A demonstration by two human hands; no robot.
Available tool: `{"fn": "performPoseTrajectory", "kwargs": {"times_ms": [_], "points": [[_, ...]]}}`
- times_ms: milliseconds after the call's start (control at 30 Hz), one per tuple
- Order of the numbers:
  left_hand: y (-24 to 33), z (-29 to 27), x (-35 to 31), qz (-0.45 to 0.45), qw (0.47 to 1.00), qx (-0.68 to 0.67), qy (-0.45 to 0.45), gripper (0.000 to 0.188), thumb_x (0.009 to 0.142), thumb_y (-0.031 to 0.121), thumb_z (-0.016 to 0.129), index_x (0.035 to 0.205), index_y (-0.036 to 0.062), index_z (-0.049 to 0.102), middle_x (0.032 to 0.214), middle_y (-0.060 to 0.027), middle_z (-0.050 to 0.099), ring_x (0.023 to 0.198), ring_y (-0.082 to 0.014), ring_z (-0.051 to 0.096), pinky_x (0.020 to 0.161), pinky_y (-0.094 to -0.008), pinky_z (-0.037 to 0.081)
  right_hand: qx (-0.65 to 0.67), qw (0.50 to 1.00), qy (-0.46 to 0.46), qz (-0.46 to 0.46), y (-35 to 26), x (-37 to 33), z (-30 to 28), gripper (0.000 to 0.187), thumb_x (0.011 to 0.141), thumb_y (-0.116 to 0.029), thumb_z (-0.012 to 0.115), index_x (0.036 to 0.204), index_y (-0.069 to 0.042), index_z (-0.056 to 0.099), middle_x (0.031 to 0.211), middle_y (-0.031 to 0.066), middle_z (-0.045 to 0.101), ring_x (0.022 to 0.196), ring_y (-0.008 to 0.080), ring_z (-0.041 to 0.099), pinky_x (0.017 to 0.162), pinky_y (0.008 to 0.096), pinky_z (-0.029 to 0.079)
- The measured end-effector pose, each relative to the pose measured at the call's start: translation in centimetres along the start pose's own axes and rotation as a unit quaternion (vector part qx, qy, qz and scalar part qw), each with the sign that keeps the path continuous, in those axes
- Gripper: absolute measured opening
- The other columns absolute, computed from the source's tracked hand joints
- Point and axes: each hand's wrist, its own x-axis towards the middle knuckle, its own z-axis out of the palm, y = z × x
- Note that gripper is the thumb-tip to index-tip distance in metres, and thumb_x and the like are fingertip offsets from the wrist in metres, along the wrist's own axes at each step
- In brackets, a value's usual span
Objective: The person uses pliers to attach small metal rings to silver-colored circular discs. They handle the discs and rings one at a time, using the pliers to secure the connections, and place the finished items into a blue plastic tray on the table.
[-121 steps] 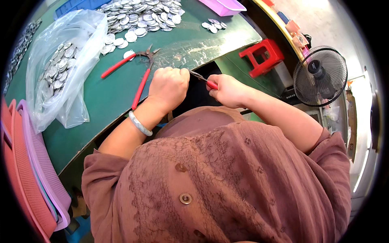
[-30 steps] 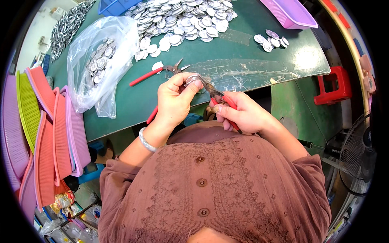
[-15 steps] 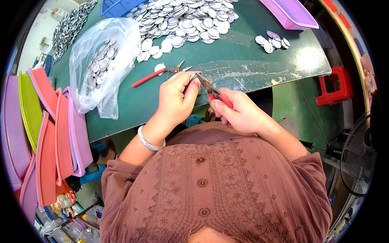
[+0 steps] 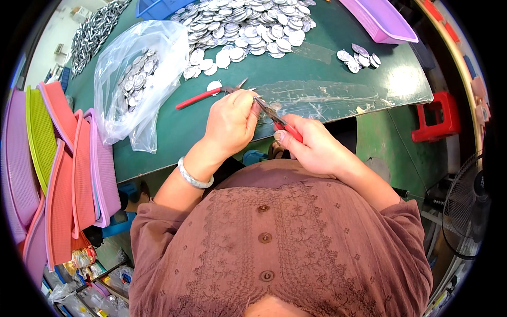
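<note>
My left hand (image 4: 231,122) is closed over a small piece just above the near edge of the green table (image 4: 222,132); the piece itself is hidden by my fingers. My right hand (image 4: 311,148) grips red-handled pliers (image 4: 274,119), whose metal jaws point up-left and meet the fingertips of my left hand. A second pair of red-handled pliers (image 4: 203,96) lies on the table just beyond my left hand. A large heap of round silver discs (image 4: 248,26) covers the far part of the table.
A clear plastic bag (image 4: 134,79) with silver discs lies left on the table. A small cluster of discs (image 4: 359,55) and a purple tray (image 4: 380,18) sit far right. Coloured trays (image 4: 58,158) stand stacked at left. A red stool (image 4: 435,116) and a fan (image 4: 467,206) are at right.
Over four seconds the view has swung left and the fan slid to the edge. My hands stay together at the table edge, left hand shifting slightly, pliers still at the fingertips.
</note>
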Motion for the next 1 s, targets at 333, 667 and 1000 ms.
{"fn": "performPoseTrajectory", "kwargs": {"times_ms": [333, 667, 1000], "points": [[-0.1, 0.1, -0.9, 0.029, 0.999, -0.023, 0.011, 0.006, 0.081, 0.004, 0.048, 0.078, 0.0001, 0.052, 0.066, -0.0122, 0.052, 0.058, -0.0305, 0.051, 0.053, -0.0347, 0.041, 0.13, 0.989, -0.062, 0.043, 0.3, -0.3, 0.6, 0.025, 0.088, -0.021, 0.046, 0.076, 0.0, 0.049, 0.061, 0.0069, 0.05, 0.054, 0.0152, 0.049, 0.053, 0.0297, 0.041], [-0.1, 1.0, -1.4, 0.006, 0.997, -0.063, 0.037, 0.008, 0.083, 0.003, 0.045, 0.08, 0.0, 0.052, 0.068, -0.0121, 0.051, 0.058, -0.0285, 0.05, 0.054, -0.0338, 0.041, 0.308, 0.935, -0.114, 0.133, 0.4, -0.4, 0.8, 0.027, 0.089, -0.025, 0.045, 0.073, -0.004, 0.047, 0.06, 0.0009, 0.048, 0.05, 0.009, 0.048, 0.046, 0.0235, 0.041], [0.4, 0.7, -1.5, -0.066, 0.992, -0.106, 0.03, 0.013, 0.084, 0.002, 0.045, 0.091, -0.0012, 0.056, 0.079, -0.0123, 0.057, 0.068, -0.024, 0.055, 0.062, -0.0291, 0.044, 0.312, 0.934, -0.124, 0.123, 1.0, 0.0, 0.9, 0.033, 0.088, -0.033, 0.047, 0.071, -0.005, 0.047, 0.059, -0.0001, 0.048, 0.049, 0.0079, 0.047, 0.045, 0.0218, 0.04]]}}
